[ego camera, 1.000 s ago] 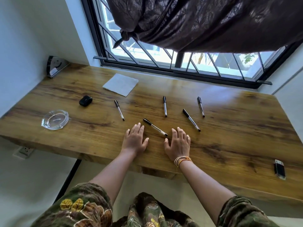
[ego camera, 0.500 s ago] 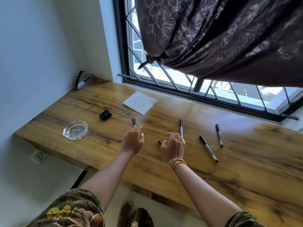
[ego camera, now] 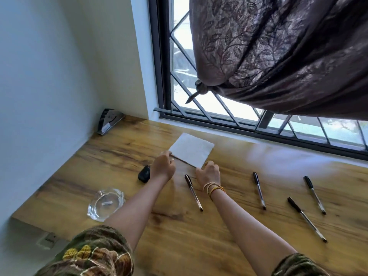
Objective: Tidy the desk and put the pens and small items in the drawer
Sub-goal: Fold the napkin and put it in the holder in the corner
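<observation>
The tidying looks barely begun: four pens lie loose on the wooden desk (ego camera: 229,246), and no drawer shows anywhere in the frame. Both hands are at the white paper (ego camera: 192,149) in the centre of the frame. The left hand (ego camera: 163,168) pinches its near-left corner and the right hand (ego camera: 209,173) pinches its near-right corner, fingers closed on the edge, which appears raised slightly off the wood.

One pen (ego camera: 193,192) lies just below the right hand; a second pen (ego camera: 259,190), a third pen (ego camera: 306,219) and a fourth pen (ego camera: 314,194) sit at centre right. Each has its long axis running from upper left to lower right, dark cap toward the window, tip toward the viewer.

A small black item (ego camera: 144,173) sits beside the left wrist, and a glass ashtray (ego camera: 105,204) at lower left. All of these are probably left to put away.
</observation>
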Demonstrator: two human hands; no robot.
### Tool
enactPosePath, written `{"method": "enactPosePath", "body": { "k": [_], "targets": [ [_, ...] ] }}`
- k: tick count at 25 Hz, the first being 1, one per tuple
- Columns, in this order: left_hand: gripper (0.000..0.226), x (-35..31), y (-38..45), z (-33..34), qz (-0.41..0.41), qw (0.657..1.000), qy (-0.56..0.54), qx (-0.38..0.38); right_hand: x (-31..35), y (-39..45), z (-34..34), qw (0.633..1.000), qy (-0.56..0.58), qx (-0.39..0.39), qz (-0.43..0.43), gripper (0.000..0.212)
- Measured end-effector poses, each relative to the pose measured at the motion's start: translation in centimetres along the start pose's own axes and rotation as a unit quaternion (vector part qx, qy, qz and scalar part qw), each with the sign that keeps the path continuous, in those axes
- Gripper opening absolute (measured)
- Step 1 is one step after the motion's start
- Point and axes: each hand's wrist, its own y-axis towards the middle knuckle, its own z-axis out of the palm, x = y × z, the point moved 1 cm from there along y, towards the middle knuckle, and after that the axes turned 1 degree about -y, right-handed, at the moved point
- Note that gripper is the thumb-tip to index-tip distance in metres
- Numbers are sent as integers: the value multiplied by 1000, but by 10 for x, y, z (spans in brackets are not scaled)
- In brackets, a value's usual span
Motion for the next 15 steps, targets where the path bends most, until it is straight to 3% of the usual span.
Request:
{"method": "enactPosePath", "body": {
  "k": [8, 15],
  "targets": [
    [41, 15, 84, 9, -84, 992, -76, 57, 32, 56, 12, 992, 10, -44, 120, 52],
    [47, 3, 109, 25, -116, 986, -81, 90, 38, 78, 13, 981, 3, -46, 190, 51]
  ]
}}
